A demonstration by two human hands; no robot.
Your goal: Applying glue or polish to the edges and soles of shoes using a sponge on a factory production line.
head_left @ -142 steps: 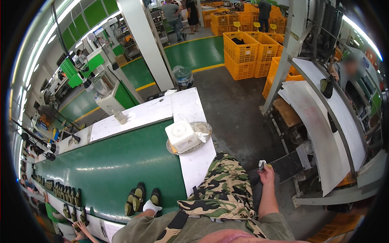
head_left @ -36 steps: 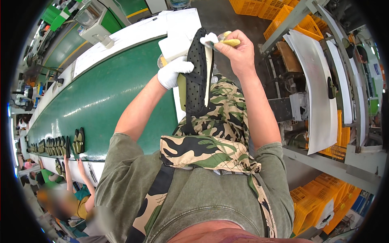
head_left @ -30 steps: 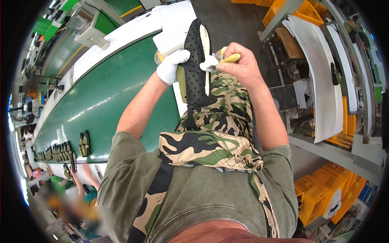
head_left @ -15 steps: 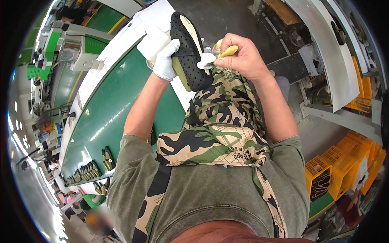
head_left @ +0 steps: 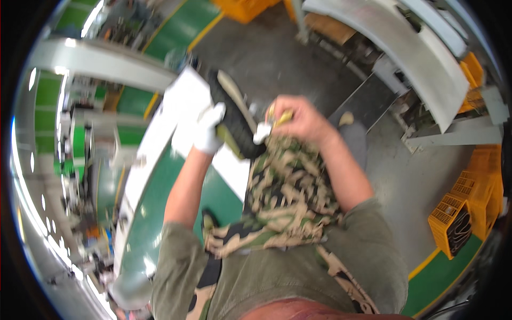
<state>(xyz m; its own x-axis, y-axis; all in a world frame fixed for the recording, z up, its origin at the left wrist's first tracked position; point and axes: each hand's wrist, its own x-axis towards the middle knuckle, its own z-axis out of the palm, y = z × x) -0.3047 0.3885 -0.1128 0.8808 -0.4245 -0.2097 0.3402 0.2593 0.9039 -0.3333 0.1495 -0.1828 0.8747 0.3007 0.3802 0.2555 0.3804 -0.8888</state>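
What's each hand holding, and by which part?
Gloved left hand: a shoe, by its side, midway along. Bare right hand: a small yellow-and-white item, by its yellow part, kind unclear.

Orange crates (head_left: 444, 212) over at right, dark loops (head_left: 460, 233) inside one! Pale curved panel (head_left: 426, 74) up top right; white pillar (head_left: 114, 64) slanting across upper left.

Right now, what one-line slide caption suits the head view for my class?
Gloved left grip holds a dark shoe; right grip holds a white wad close beside it.
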